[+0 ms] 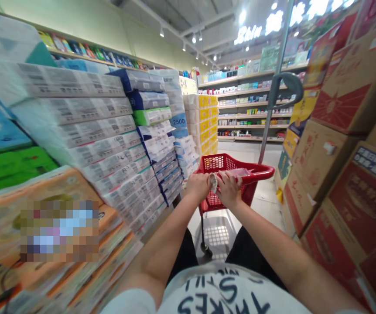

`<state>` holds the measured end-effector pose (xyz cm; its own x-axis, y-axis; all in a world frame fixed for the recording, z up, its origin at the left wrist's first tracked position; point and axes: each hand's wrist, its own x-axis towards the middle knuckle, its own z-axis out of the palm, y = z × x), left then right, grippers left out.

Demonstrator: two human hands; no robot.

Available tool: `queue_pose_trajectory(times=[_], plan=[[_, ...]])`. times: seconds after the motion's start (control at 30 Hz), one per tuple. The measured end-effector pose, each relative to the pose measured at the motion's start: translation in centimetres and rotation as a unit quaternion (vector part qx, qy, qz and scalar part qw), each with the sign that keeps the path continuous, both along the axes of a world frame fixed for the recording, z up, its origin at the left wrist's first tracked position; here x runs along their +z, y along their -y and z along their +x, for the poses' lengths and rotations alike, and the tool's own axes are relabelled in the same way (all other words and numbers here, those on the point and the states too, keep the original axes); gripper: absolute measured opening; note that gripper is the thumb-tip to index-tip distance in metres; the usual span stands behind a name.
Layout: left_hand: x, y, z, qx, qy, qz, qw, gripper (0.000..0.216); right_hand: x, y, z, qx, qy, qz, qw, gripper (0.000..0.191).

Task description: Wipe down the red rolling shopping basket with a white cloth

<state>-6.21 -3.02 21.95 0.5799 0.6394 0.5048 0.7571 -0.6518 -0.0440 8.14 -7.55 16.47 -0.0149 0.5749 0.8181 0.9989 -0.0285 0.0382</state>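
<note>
A red shopping cart (256, 173) stands in the aisle just ahead of me. My left hand (198, 185) and my right hand (229, 188) are both closed at its near rim, close together. Between them is a small pale crumpled thing (213, 182), perhaps paper; which hand grips it I cannot tell. A pinkish flat packet (237, 172) lies in the cart by my right hand. My forearms stretch forward from a white shirt with dark lettering.
Tall stacks of tissue packs (109, 144) line the left side. Cardboard boxes (338, 152) are piled high on the right. A grey pole (273, 100) stands beyond the cart. Shelves of goods (250, 113) run across the far end of the narrow aisle.
</note>
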Motion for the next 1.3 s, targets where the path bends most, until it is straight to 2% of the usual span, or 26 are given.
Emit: queue_pose_trajectory(times=[0.13,0.27,0.33,0.5,0.67,0.87,1.0,1.17,1.3], plan=[[-0.8,0.9,-0.3,0.018,0.051,0.061,0.997,0.029,-0.2,-0.1,-0.1,0.003,-0.003,0.008,1.000,0.035],[0.3,0.2,0.0,0.024,-0.025,-0.013,0.999,0.034,-0.2,-0.1,-0.2,0.016,-0.003,0.018,1.000,0.035],[0.6,0.1,0.0,0.013,-0.047,-0.026,0.998,0.035,-0.1,-0.1,-0.3,0.013,-0.004,0.016,1.000,0.035],[-0.2,0.7,-0.4,0.022,0.020,0.055,0.998,0.032,-0.3,-0.1,-0.3,0.001,0.003,-0.005,1.000,0.038],[0.7,-0.3,-0.3,0.041,-0.050,-0.031,0.997,0.038,-0.3,-0.1,-0.7,0.011,0.006,0.004,1.000,0.037],[-0.8,0.4,-1.1,0.027,0.042,0.070,0.996,0.032,-0.1,-0.2,-1.2,0.033,-0.017,0.012,0.999,0.035],[-0.4,0.2,-1.4,0.025,0.022,0.041,0.999,0.034,-0.1,-0.1,-1.3,0.032,-0.012,0.008,0.999,0.036],[0.5,0.3,-1.9,-0.014,0.014,0.042,0.999,0.037,-0.1,-0.1,-1.4,0.033,-0.012,-0.004,0.999,0.038],[0.8,0.1,-1.9,0.026,-0.016,0.001,1.000,0.049,-0.2,-0.3,-1.5,0.045,-0.020,0.008,0.999,0.036]])
